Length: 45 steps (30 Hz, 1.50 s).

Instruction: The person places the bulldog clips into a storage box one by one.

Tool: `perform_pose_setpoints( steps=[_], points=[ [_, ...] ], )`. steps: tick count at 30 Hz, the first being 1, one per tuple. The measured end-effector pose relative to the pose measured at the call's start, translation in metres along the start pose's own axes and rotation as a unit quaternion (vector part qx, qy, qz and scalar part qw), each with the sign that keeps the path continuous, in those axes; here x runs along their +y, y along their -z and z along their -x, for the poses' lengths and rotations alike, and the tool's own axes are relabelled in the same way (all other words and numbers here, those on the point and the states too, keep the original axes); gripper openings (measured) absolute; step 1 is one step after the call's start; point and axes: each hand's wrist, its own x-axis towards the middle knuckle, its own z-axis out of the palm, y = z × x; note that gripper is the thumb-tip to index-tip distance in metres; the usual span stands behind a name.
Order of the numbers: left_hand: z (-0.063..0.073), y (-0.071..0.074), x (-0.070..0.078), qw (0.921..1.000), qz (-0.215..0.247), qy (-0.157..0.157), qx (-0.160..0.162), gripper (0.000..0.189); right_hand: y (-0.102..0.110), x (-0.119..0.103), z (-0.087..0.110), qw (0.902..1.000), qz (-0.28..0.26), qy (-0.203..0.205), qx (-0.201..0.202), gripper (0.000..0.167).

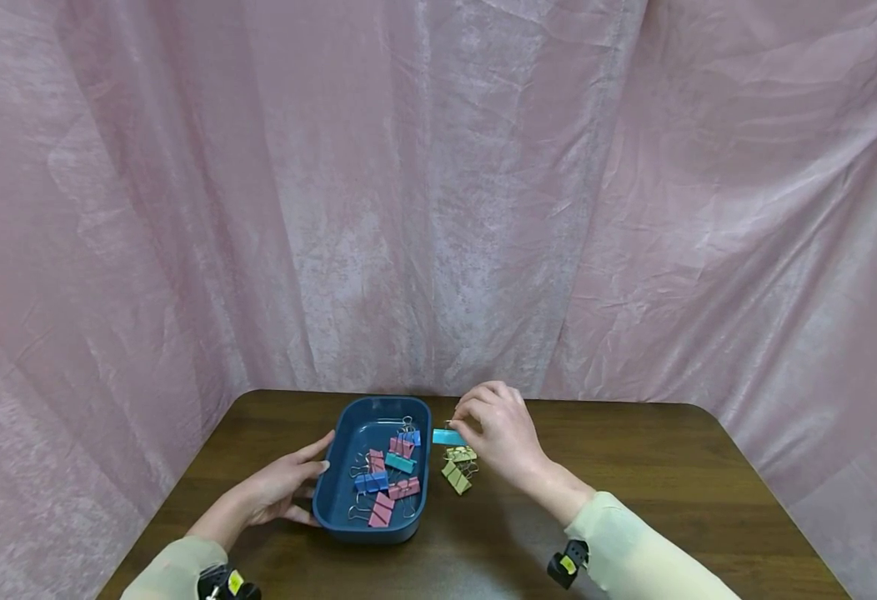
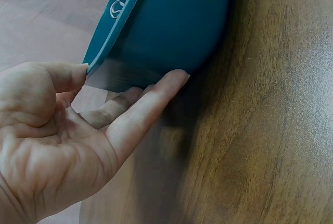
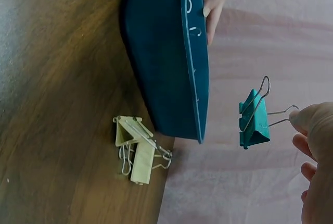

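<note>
My right hand (image 1: pixel 502 429) pinches a wire handle of a teal binder clip (image 3: pixel 255 122), holding the clip in the air just off the bin's right side. With its fingers spread and fairly straight, my left hand (image 1: pixel 281 487) rests against the left side of a dark blue plastic bin (image 2: pixel 171 26). Its thumb touches the rim. Inside the bin lie several binder clips, among them a pink clip (image 1: pixel 382 510), a blue clip (image 1: pixel 372 482) and a teal clip (image 1: pixel 400 462). Yellow binder clips (image 3: pixel 141 162) lie on the table below my right hand.
The brown wooden table (image 1: pixel 633 483) has rounded far corners. Behind it hangs a pink curtain (image 1: pixel 438 208). The bin's raised wall (image 3: pixel 161 52) stands between the yellow clips and the bin's contents.
</note>
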Motion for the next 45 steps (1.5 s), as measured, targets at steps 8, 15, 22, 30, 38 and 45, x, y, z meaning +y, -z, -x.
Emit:
perform_pose_setpoints(
  steps=[8, 15, 22, 30, 38, 45],
  points=[
    [0.000, 0.000, 0.000, 1.0000, 0.002, 0.003, 0.003, 0.065, -0.012, -0.008, -0.002, 0.9999, 0.004, 0.011, -0.001, 0.013],
    [0.000, 0.000, 0.000, 1.0000, 0.002, 0.005, 0.005, 0.065, -0.020, -0.015, -0.006, 0.9999, -0.005, 0.014, -0.004, 0.013],
    [-0.001, 0.000, -0.001, 1.0000, 0.001, 0.002, 0.004, 0.065, -0.029, -0.022, -0.008, 0.9998, 0.002, 0.011, -0.018, 0.013],
    [0.000, 0.000, -0.002, 1.0000, 0.000, -0.004, 0.002, 0.066, -0.039, -0.031, -0.011, 0.9996, 0.004, 0.014, -0.024, 0.011],
    [0.000, -0.001, 0.000, 1.0000, 0.001, -0.004, 0.001, 0.065, -0.047, -0.034, -0.012, 0.9991, 0.011, 0.003, -0.041, 0.010],
    [-0.001, -0.001, 0.000, 1.0000, 0.001, -0.001, 0.003, 0.065, -0.053, -0.036, -0.012, 0.9986, 0.019, 0.001, -0.050, 0.008]
  ],
)
